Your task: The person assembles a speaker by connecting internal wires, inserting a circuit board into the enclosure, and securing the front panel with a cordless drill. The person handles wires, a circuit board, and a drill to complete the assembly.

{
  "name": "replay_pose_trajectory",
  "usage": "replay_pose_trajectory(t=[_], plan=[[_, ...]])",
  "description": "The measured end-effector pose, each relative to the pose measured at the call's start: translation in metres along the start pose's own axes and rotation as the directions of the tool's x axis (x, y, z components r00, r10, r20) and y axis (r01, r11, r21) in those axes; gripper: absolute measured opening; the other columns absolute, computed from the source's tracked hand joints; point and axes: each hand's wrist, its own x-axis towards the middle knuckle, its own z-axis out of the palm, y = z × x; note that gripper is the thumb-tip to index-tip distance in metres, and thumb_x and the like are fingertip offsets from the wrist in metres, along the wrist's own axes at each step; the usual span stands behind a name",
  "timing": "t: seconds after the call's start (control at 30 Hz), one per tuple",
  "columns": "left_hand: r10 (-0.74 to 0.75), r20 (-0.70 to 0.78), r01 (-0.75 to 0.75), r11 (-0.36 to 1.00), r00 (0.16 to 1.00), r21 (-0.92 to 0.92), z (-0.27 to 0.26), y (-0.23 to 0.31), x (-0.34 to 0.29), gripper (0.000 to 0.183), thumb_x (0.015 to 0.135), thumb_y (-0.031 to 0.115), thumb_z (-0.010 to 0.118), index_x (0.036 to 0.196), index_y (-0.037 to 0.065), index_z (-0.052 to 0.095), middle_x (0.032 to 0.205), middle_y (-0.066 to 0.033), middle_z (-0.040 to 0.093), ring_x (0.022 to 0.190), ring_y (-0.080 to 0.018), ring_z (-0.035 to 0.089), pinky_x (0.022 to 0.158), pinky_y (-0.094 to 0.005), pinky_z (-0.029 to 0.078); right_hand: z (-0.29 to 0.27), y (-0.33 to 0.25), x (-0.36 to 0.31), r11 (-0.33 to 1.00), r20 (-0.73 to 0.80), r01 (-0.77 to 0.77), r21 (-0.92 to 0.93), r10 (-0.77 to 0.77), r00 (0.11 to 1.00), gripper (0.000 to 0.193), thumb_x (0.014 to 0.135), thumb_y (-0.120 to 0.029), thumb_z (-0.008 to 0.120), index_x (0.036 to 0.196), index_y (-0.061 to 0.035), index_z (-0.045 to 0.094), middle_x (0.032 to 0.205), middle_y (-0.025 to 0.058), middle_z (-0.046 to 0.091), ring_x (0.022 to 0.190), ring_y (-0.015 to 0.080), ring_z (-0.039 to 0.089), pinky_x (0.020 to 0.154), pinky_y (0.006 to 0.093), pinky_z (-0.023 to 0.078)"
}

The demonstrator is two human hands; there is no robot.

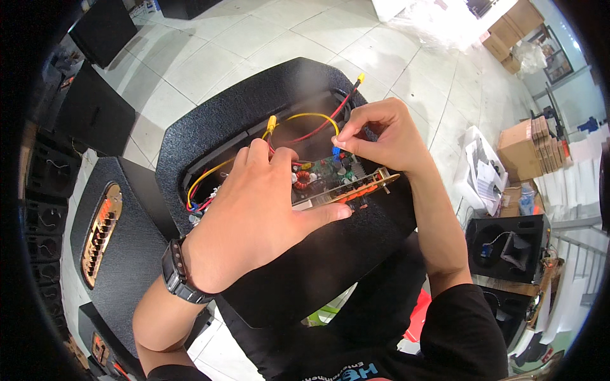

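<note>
- Head view looks down on a black textured speaker cabinet propped against the person's lap, its rear cut-out facing up.
- At the centre of the frame an amplifier panel, with a green circuit board behind an orange and gold face plate, sits tilted half out of the cut-out.
- Left hand lies over the panel from about 8 o'clock. Its thumb presses along the plate's lower edge and its fingers curl over the top into the opening, so it grips the panel and steadies it. A dark wristwatch sits on that wrist.
- Right hand comes in from 3 o'clock, closed in a pinch: thumb and forefinger hold a small blue connector just above the board.
- Yellow wire and red wire loop out of the cavity towards 12 o'clock, each ending in a yellow-sleeved terminal that hangs free.
- My reading: the wiring step is in hand, with leads being joined to the board before the panel goes home.
- Next move, as I judge it, calls for a fine, steady push of the blue connector onto its tab while the left hand keeps the board from rocking.
- Second cabinet, at 9 o'clock, already carries a fitted panel.
</note>
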Motion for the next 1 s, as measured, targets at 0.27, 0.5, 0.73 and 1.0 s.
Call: replay_pose_trajectory(t=[0.27, 0.5, 0.73, 1.0], plan=[[-0.031, 0.024, 0.030, 0.999, 0.999, 0.040, 0.0016, 0.0045, -0.0010, 0.092, 0.084, 0.066, 0.078, 0.129, -0.011, 0.057, 0.113, -0.0207, 0.052, 0.109, -0.0358, 0.056, 0.097, -0.0423, 0.048, -0.0062, 0.0008, -0.0017, 0.998, 0.025, 0.025, -0.062, -0.024, 0.999, 0.010, 0.080, 0.012, 0.076, 0.082, 0.0022, 0.074, 0.079, 0.0105, 0.075, 0.075, 0.0143, 0.072, 0.072, 0.0266, 0.056], [-0.022, 0.018, 0.021, 0.998, 1.000, 0.056, 0.0017, 0.0024, -0.0003, 0.090, 0.084, 0.064, 0.079, 0.128, -0.012, 0.058, 0.111, -0.0208, 0.053, 0.105, -0.0344, 0.058, 0.095, -0.0412, 0.050, -0.0055, -0.0027, 0.0002, 0.998, 0.053, 0.030, -0.056, -0.027, 0.998, 0.009, 0.079, 0.004, 0.077, 0.085, -0.0014, 0.081, 0.081, 0.0059, 0.078, 0.075, 0.0087, 0.072, 0.069, 0.0236, 0.056], [-0.047, 0.042, 0.044, 0.997, 0.998, 0.058, -0.0019, 0.0011, -0.0004, 0.091, 0.084, 0.065, 0.079, 0.128, -0.012, 0.058, 0.113, -0.0208, 0.054, 0.107, -0.0343, 0.059, 0.095, -0.0407, 0.051, -0.0034, -0.0045, 0.0041, 0.993, 0.089, 0.095, -0.063, -0.090, 0.992, 0.013, 0.077, 0.012, 0.075, 0.082, 0.0002, 0.078, 0.079, 0.0096, 0.077, 0.076, 0.0151, 0.074, 0.075, 0.0276, 0.059], [-0.088, 0.087, 0.082, 0.995, 0.992, 0.062, -0.0050, 0.0006, 0.0017, 0.095, 0.085, 0.069, 0.076, 0.130, -0.012, 0.058, 0.114, -0.0216, 0.055, 0.108, -0.0343, 0.059, 0.096, -0.0410, 0.050, -0.0053, 0.0008, 0.0073, 0.979, 0.101, 0.174, -0.109, -0.163, 0.981, 0.009, 0.078, 0.004, 0.079, 0.084, -0.0018, 0.081, 0.082, 0.0076, 0.079, 0.076, 0.0119, 0.075, 0.069, 0.0244, 0.058]])
